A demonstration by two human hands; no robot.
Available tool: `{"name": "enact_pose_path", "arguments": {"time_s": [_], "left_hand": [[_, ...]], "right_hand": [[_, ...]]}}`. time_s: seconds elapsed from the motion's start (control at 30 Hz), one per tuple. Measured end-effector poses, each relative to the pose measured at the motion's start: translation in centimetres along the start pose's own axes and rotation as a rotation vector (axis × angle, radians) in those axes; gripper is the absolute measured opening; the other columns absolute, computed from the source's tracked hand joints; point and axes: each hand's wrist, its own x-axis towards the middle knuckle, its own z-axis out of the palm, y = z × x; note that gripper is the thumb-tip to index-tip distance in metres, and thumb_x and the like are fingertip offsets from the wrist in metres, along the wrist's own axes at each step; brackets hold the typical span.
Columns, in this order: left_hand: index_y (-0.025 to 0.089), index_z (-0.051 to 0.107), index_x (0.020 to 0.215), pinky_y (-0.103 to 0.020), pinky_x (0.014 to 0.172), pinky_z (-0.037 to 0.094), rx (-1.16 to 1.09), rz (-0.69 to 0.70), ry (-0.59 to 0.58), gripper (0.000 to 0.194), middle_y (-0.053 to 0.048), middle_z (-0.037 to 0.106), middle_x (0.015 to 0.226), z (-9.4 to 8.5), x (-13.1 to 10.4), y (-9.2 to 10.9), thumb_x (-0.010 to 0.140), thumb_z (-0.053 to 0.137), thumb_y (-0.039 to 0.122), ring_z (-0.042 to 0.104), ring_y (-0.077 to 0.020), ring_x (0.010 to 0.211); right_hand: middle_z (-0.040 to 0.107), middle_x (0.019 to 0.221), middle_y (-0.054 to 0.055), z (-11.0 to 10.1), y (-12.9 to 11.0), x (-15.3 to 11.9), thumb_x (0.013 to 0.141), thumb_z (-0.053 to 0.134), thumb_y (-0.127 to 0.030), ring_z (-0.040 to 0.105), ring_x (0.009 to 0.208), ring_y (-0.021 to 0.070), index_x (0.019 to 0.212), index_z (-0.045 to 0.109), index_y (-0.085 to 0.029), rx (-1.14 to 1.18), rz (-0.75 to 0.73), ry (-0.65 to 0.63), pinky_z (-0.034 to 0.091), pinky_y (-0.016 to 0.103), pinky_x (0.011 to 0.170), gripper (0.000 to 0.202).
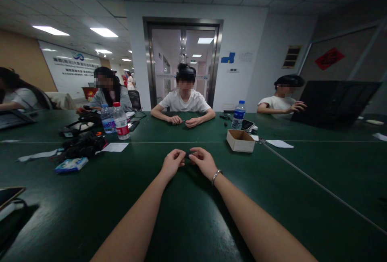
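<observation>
Both my hands meet just above the middle of the green table (127, 197). Between them is a small black object (187, 155), mostly covered by the fingers, so its kind does not show. My right hand (205, 163), with a silver bracelet (216, 176) at the wrist, pinches it between thumb and fingers. My left hand (173, 163) has its thumb and fingers pressed together at the object's left end; whether it grips the same piece or another small one is hidden.
An open cardboard box (240, 146) and a blue-labelled bottle (238, 115) stand right of centre. On the left are two bottles, black straps (81, 146), and a tissue pack (71, 165). A person (185, 101) sits opposite; a black case (335, 102) stands far right.
</observation>
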Motion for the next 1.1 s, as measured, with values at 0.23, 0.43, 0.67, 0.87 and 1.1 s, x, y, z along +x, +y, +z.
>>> {"name": "enact_pose_path", "arguments": {"time_s": [0.23, 0.43, 0.67, 0.87, 1.1], "left_hand": [[0.015, 0.063, 0.091, -0.023, 0.064, 0.052, 0.012, 0.027, -0.082, 0.035, -0.006, 0.059, 0.09, -0.1, -0.6, 0.8, 0.063, 0.074, 0.034, 0.058, -0.0145, 0.078], [0.017, 0.062, 0.096, -0.02, 0.061, 0.049, 0.054, 0.047, -0.037, 0.033, -0.009, 0.061, 0.1, 0.0, -0.9, 1.2, 0.07, 0.068, 0.035, 0.058, -0.0164, 0.084], [0.018, 0.057, 0.105, -0.022, 0.056, 0.05, 0.018, -0.044, 0.037, 0.047, -0.012, 0.058, 0.109, 0.3, -0.4, 0.7, 0.067, 0.07, 0.041, 0.062, -0.0155, 0.076], [0.013, 0.059, 0.083, -0.018, 0.051, 0.046, 0.095, -0.004, -0.008, 0.033, -0.005, 0.059, 0.076, 0.1, -0.2, 0.2, 0.07, 0.066, 0.042, 0.058, -0.0119, 0.065], [0.012, 0.057, 0.09, -0.02, 0.05, 0.046, 0.102, -0.081, 0.031, 0.038, -0.006, 0.059, 0.074, 0.1, -0.1, 0.2, 0.073, 0.062, 0.045, 0.058, -0.012, 0.058]], "right_hand": [[0.06, 0.063, 0.002, -0.4, 0.4, 0.4, 0.067, 0.067, -0.047, 0.056, 0.053, 0.0131, 0.088, 0.061, -0.014, 0.032, 0.06, 0.0, 0.046, 0.023, 0.049, 0.04], [0.062, 0.066, 0.003, -0.5, 0.7, 0.6, 0.065, 0.069, -0.05, 0.057, 0.053, 0.0127, 0.086, 0.061, -0.013, 0.084, 0.096, 0.0, 0.046, 0.023, 0.05, 0.043], [0.061, 0.065, 0.002, -0.4, 0.7, 0.6, 0.065, 0.068, -0.051, 0.057, 0.053, 0.0127, 0.085, 0.061, -0.014, 0.085, 0.111, 0.002, 0.047, 0.023, 0.05, 0.042], [0.061, 0.067, 0.003, -0.5, 0.8, 0.5, 0.067, 0.067, -0.049, 0.056, 0.054, 0.0119, 0.086, 0.061, -0.013, 0.057, 0.097, -0.013, 0.046, 0.023, 0.051, 0.041], [0.061, 0.065, 0.002, -0.5, 0.9, 0.6, 0.066, 0.067, -0.051, 0.056, 0.054, 0.0124, 0.087, 0.061, -0.013, 0.055, 0.097, -0.011, 0.046, 0.023, 0.051, 0.043]]}}
